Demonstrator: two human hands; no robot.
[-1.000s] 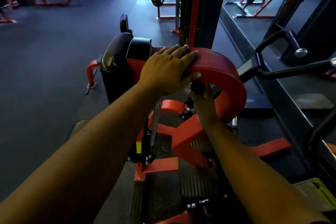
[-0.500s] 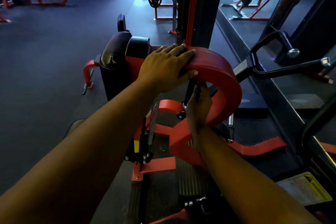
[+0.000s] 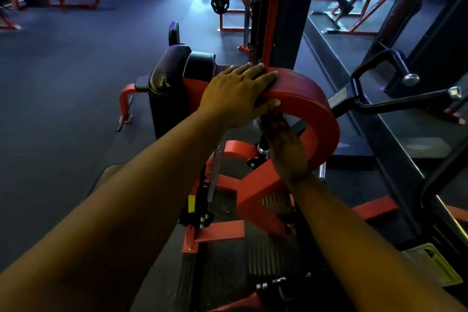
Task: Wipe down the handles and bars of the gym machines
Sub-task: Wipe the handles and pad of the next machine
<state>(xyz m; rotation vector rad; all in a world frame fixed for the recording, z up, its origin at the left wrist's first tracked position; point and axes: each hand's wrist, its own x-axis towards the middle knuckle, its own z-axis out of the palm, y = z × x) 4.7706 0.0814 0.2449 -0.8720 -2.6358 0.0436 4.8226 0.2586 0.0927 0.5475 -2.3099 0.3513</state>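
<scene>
The left hand (image 3: 238, 94) lies flat on top of the red guard (image 3: 311, 101), fingers straight and close together, thumb hooked under its near edge. The right hand (image 3: 285, 149) reaches up inside the curve, fingers closed round a dark bar (image 3: 274, 119) (a pale scrap shows at the fingertips, too blurred to name). Black pads (image 3: 177, 71) stand left of the guard.

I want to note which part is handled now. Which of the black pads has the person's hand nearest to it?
The round black roller pad, right beside the left hand on the red curved guard. The larger rectangular black pad and small pad lie farther off.
</scene>
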